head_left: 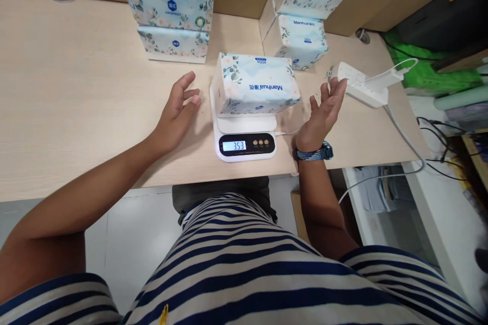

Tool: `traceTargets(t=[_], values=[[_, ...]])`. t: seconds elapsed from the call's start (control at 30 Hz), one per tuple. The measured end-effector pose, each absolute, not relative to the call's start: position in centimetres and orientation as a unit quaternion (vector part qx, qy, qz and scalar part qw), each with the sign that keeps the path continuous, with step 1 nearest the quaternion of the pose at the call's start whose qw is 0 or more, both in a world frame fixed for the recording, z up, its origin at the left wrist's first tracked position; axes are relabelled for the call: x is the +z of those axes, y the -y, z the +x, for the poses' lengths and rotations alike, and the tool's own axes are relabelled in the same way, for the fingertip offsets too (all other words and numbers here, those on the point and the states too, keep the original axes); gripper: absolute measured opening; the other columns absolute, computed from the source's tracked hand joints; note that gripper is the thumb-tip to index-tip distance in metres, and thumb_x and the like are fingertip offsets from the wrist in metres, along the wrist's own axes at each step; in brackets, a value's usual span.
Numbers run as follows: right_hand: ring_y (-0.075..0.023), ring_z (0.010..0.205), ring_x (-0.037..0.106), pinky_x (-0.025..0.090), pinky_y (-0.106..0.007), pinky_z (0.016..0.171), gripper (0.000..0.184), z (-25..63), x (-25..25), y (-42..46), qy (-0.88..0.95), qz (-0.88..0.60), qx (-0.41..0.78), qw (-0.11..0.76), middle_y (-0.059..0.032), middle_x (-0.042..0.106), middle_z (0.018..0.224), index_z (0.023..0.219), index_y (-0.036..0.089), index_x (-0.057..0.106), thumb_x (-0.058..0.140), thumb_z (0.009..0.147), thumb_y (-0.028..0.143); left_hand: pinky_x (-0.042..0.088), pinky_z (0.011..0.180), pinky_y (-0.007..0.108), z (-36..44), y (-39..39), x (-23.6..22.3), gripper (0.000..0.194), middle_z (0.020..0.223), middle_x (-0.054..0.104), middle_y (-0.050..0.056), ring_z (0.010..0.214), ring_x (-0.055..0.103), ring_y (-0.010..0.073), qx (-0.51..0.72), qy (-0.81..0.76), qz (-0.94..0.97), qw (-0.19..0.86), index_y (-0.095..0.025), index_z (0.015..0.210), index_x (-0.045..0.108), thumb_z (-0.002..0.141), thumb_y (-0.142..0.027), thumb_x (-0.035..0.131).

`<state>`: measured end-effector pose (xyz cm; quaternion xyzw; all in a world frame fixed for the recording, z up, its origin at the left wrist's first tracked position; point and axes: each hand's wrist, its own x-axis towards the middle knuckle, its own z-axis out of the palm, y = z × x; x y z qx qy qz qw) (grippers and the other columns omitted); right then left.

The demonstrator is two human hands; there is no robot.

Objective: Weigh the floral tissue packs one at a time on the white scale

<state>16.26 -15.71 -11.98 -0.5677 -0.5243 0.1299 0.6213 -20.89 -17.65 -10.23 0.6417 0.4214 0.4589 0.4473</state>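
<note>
A floral tissue pack (256,84) lies on a white kitchen scale (246,137) whose lit display reads 353. My left hand (178,111) hovers open just left of the pack, fingers spread, touching nothing. To the right of the pack, my right hand (323,114) is open too, palm turned toward it and a little apart. A blue watch (316,153) is on my right wrist.
Two stacked tissue packs (170,7) stand at the back left, and two more (305,10) at the back right. A white power strip (362,85) with a plugged-in charger and cables lies right of my right hand. The light wooden table's front edge (76,188) is near my body.
</note>
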Motion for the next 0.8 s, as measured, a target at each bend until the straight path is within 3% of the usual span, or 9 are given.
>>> traceTargets(t=[0.17, 0.53, 0.67, 0.8], values=[[-0.0315, 0.164, 0.050, 0.040, -0.069, 0.131, 0.081, 16.4, -12.2, 15.6, 0.520, -0.569, 0.135, 0.622, -0.0119, 0.042, 0.176, 0.169, 0.035, 0.041, 0.030, 0.104, 0.082, 0.048, 0.128, 0.056, -21.1, 17.2, -10.9, 0.073, 0.185, 0.033, 0.003, 0.167, 0.042, 0.0381, 0.466, -0.416, 0.643, 0.443, -0.048, 0.165, 0.040, 0.101, -0.079, 0.056], [-0.0346, 0.168, 0.040, 0.039, -0.069, 0.133, 0.091, 15.9, -10.9, 16.4, 0.528, -0.595, 0.156, 0.586, -0.0110, 0.036, 0.182, 0.173, 0.035, 0.034, 0.029, 0.101, 0.091, 0.047, 0.127, 0.065, -20.7, 17.6, -10.0, 0.075, 0.183, 0.037, 0.004, 0.163, 0.047, 0.0429, 0.459, -0.427, 0.640, 0.444, -0.046, 0.163, 0.045, 0.099, -0.083, 0.058], [-0.0386, 0.168, 0.038, 0.039, -0.071, 0.131, 0.089, 15.9, -10.9, 16.3, 0.532, -0.616, 0.147, 0.562, -0.0074, 0.034, 0.184, 0.172, 0.044, 0.032, 0.026, 0.098, 0.094, 0.046, 0.127, 0.066, -20.8, 17.6, -10.0, 0.073, 0.183, 0.038, 0.003, 0.165, 0.044, 0.0432, 0.465, -0.417, 0.638, 0.449, -0.047, 0.162, 0.046, 0.099, -0.081, 0.059], [-0.0358, 0.169, 0.038, 0.039, -0.069, 0.133, 0.085, 15.5, -10.6, 16.5, 0.526, -0.610, 0.151, 0.573, -0.0135, 0.031, 0.184, 0.172, 0.032, 0.029, 0.023, 0.105, 0.083, 0.046, 0.127, 0.067, -20.8, 17.7, -10.1, 0.072, 0.181, 0.040, 0.002, 0.165, 0.043, 0.0435, 0.470, -0.410, 0.638, 0.451, -0.047, 0.161, 0.047, 0.099, -0.080, 0.060]])
